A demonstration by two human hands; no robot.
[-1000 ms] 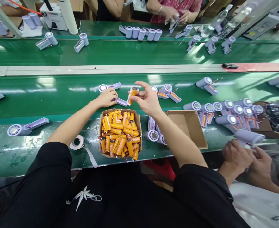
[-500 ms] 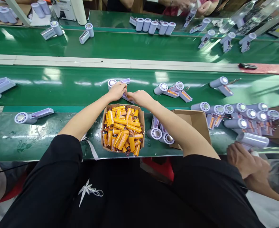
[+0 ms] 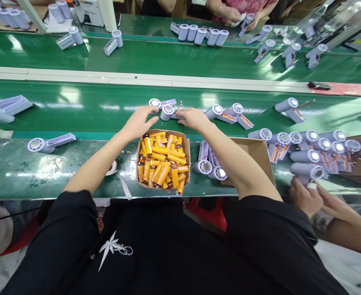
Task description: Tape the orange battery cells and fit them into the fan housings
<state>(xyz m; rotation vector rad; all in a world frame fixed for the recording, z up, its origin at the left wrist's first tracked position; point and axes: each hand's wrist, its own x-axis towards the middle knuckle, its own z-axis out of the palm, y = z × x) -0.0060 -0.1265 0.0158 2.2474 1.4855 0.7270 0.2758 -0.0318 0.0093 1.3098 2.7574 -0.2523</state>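
Between my hands lies a light purple handheld fan (image 3: 167, 112), its round slotted end facing me and a thin wire rising by its handle. My left hand (image 3: 140, 122) is just left of it, thumb and fingers spread, holding nothing. My right hand (image 3: 195, 119) has its fingertips closed around the handle, which they partly hide. Just behind, a second purple fan (image 3: 154, 103) has an open, trough-like handle. Nearer my body stands a cardboard box (image 3: 189, 157) heaped with orange wrapped batteries (image 3: 162, 157) with wires.
More fans (image 3: 237, 110) lie to the right on the green belt (image 3: 107, 119). Two fans (image 3: 204, 166) sit beside an open carton (image 3: 254, 151). A tape roll (image 3: 112, 168) lies left of the batteries. At right, a co-worker's hands (image 3: 306, 198) hold another fan.
The orange battery held earlier in my right hand no longer shows there. My hands met over the handle, then moved apart. The fan's round end now shows between them. The view has shifted.
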